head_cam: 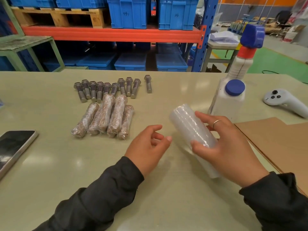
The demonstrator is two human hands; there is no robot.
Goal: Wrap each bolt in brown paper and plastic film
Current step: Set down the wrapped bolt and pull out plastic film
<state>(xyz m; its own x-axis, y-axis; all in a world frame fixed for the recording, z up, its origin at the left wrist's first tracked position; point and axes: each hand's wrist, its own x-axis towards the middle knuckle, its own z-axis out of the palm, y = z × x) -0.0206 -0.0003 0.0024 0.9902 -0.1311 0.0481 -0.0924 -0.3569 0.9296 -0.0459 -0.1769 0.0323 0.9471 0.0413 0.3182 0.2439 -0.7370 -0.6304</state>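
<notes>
Several bare steel bolts (106, 88) lie in a row at the far middle of the table, one bolt (148, 84) a little apart on the right. In front of them lie several wrapped bolts (106, 119) in brown paper under plastic film. My right hand (228, 147) grips a roll of clear plastic film (190, 125), tilted, just above the table. My left hand (150, 145) hovers beside the roll with loosely curled fingers, holding nothing. Sheets of brown paper (280, 140) are stacked at the right.
A white spray bottle (233, 90) with a blue and red top stands at the right rear. A white controller (283, 100) lies at the far right, a phone (15, 145) at the left edge. Blue crates (175, 12) fill racking behind the table (50, 172).
</notes>
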